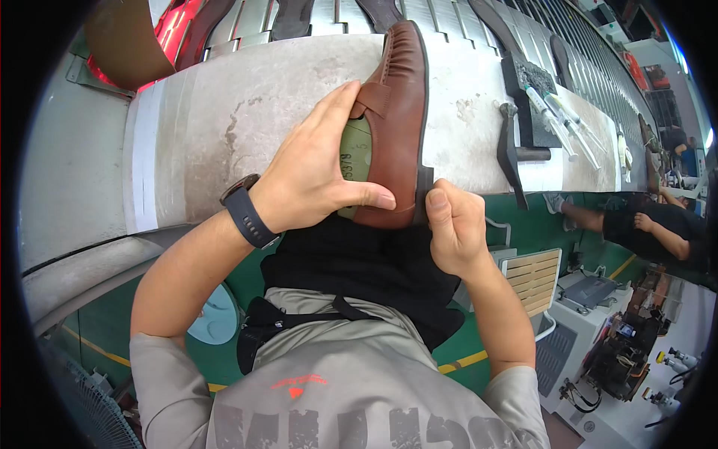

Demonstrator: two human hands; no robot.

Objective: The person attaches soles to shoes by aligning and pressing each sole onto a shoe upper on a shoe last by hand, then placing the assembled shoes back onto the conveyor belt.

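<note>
A brown leather shoe (400,127) lies on its side over the bench, toe pointing away from me and sole edge to the right. Inside its opening sits a green shoe last (357,150). My left hand (310,161) grips the shoe across the opening, thumb along the heel part and fingers toward the strap. On the other side my right hand (458,228) is closed, thumb bent over the curled fingers, right against the dark heel (424,193). Whatever those fingers may pinch is hidden. A dark hammer (510,146) rests on the bench to the right.
Several syringes (561,123) lie by a black block (532,90) on the pale bench (202,127). Behind runs a slatted conveyor (479,26) with dark sole-like pieces. A blue stool (215,318) and slatted chair (532,280) stand below. Another person (651,232) is at right.
</note>
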